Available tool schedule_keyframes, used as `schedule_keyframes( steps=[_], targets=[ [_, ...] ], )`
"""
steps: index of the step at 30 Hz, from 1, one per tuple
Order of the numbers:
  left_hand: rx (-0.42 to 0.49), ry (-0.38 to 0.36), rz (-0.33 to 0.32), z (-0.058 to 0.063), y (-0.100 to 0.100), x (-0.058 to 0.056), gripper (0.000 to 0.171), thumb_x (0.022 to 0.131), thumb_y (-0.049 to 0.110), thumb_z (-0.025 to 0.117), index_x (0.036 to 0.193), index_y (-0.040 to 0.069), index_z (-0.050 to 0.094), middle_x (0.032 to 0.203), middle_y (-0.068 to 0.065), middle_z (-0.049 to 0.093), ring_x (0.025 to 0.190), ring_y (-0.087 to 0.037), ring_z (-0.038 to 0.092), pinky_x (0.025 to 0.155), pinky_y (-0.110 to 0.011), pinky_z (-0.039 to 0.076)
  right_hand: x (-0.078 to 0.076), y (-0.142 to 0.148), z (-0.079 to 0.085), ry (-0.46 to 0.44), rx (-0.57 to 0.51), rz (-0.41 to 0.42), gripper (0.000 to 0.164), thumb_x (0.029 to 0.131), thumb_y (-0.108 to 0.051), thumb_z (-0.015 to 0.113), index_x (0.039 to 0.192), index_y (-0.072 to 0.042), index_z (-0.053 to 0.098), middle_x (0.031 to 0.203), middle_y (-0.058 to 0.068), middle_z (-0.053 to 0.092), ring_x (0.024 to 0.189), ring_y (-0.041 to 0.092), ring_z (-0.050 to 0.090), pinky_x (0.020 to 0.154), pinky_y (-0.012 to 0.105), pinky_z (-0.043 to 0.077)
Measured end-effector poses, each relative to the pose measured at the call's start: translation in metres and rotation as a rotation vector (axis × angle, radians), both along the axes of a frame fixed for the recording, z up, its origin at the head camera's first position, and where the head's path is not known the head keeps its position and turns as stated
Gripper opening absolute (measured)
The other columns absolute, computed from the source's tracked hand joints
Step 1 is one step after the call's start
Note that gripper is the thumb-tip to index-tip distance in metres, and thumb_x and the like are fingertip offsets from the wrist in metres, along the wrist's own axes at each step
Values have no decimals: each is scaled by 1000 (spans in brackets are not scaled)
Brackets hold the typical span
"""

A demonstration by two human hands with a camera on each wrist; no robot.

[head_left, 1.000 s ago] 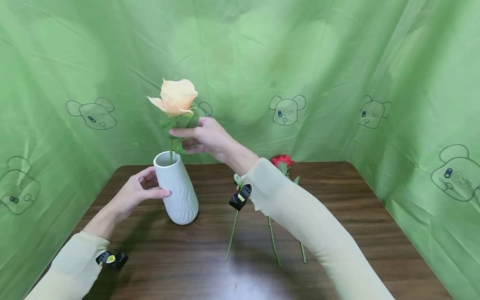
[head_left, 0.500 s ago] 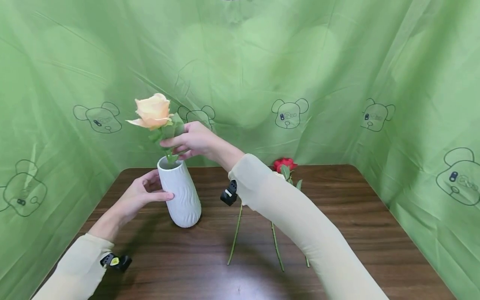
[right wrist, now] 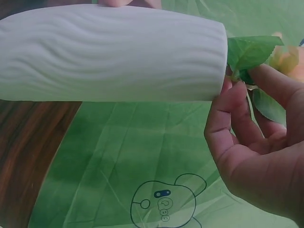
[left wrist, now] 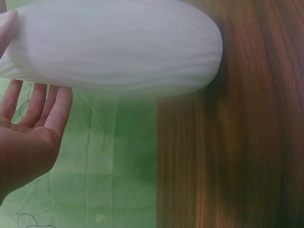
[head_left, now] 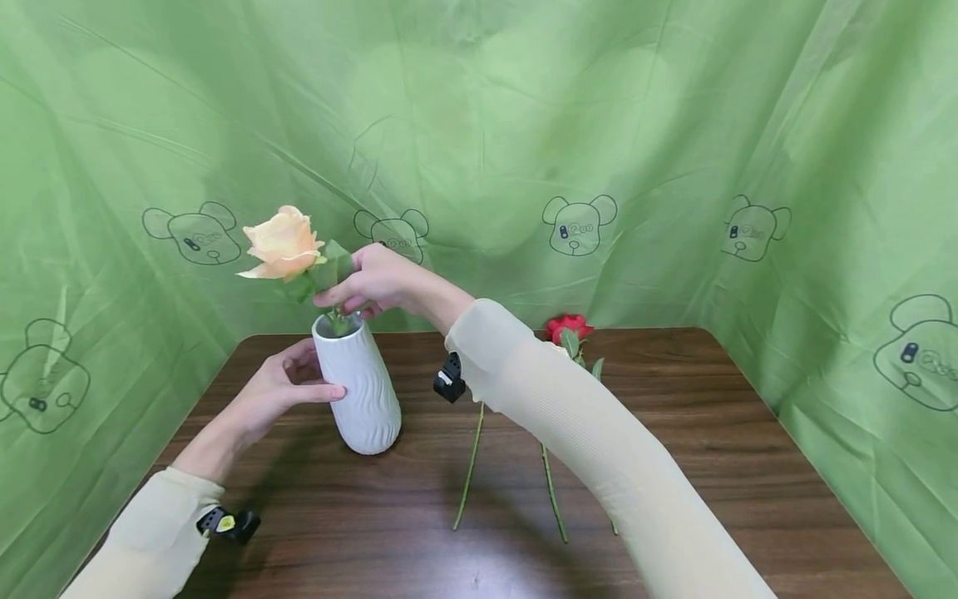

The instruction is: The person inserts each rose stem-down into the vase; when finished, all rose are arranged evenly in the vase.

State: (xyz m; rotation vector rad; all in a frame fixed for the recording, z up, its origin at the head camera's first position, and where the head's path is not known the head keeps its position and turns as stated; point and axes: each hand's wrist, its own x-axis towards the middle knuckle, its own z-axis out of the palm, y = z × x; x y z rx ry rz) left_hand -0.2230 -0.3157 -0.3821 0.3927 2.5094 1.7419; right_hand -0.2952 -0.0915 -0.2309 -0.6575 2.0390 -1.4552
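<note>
A white vase (head_left: 359, 387) with wavy ridges stands on the left of the wooden table. My left hand (head_left: 273, 387) holds it, thumb on the near side and fingers behind. At its mouth my right hand (head_left: 377, 279) pinches the stem of a peach rose (head_left: 283, 243). The lower stem is hidden inside the vase, and the bloom leans left above the rim. In the right wrist view a green leaf (right wrist: 251, 50) lies right at the rim, with my right fingertips (right wrist: 232, 95) close beside it.
On the table (head_left: 674, 433), right of the vase, lie several more flower stems. One bears a red rose (head_left: 569, 327); another stem (head_left: 469, 470) lies nearer the vase. My right sleeve (head_left: 569, 416) covers part of them. Green cloth (head_left: 479, 150) hangs behind and along both sides.
My right hand has lowered the peach rose, so its stem sits deeper in the vase. The bloom has moved down and tilted left. My left hand keeps its hold on the vase.
</note>
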Motion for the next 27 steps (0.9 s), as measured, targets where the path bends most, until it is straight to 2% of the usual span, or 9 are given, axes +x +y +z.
schedule_keyframes(
  steps=[4,8,11,13,16,19,21,24,27],
  targets=[
    [-24,9,15,1,0,2,70,87,15,81,147,5,46,134,-11,60,119,-26,60,91,-29,53,-1,-2,2,15,16,28,16,85,-14,85,89,-8,71,77,2,68,67,13,60,63,29,54],
    [3,19,1,1,1,3,70,87,11,81,147,3,45,133,-11,61,117,-24,61,91,-30,53,-1,-1,5,7,25,80,14,87,-10,81,90,-6,68,69,2,59,61,12,51,59,27,49],
    [32,19,-14,1,1,3,71,86,7,81,147,2,45,132,-11,61,116,-21,62,91,-31,54,-2,0,7,-24,33,123,12,89,-5,78,96,-5,68,67,2,53,59,12,46,58,26,45],
    [28,20,-12,0,1,3,71,86,8,81,147,2,45,132,-10,62,116,-21,62,90,-31,55,-2,1,7,-46,32,136,17,90,-2,76,105,-4,68,69,2,53,60,13,45,58,26,45],
    [5,18,3,0,1,2,72,87,10,81,148,3,44,132,-11,61,116,-23,61,90,-30,54,-4,2,5,-83,-7,114,38,89,3,75,124,-6,64,78,5,59,62,15,49,59,27,46],
    [-18,18,12,0,0,1,74,87,13,81,149,3,43,134,-12,60,118,-24,60,90,-29,53,-6,4,4,-136,-83,57,62,86,9,75,142,-8,54,100,8,64,69,17,57,64,27,51],
    [-25,19,15,0,0,1,74,87,14,81,150,4,42,135,-12,59,118,-25,59,91,-29,53,-8,6,3,-168,-136,24,71,86,11,74,148,-10,48,116,11,63,75,19,61,69,29,53],
    [-23,25,10,0,-1,0,73,87,14,81,149,4,43,135,-12,59,119,-26,59,91,-29,53,-10,9,3,-183,-184,-14,73,85,13,74,148,-11,49,128,12,58,84,21,65,77,32,56],
    [-11,27,4,-1,-1,0,72,87,12,81,149,4,44,135,-12,60,119,-26,59,91,-29,53,-13,13,2,-182,-205,-18,66,86,15,71,144,-10,53,126,11,58,88,22,67,81,35,57]
  ],
)
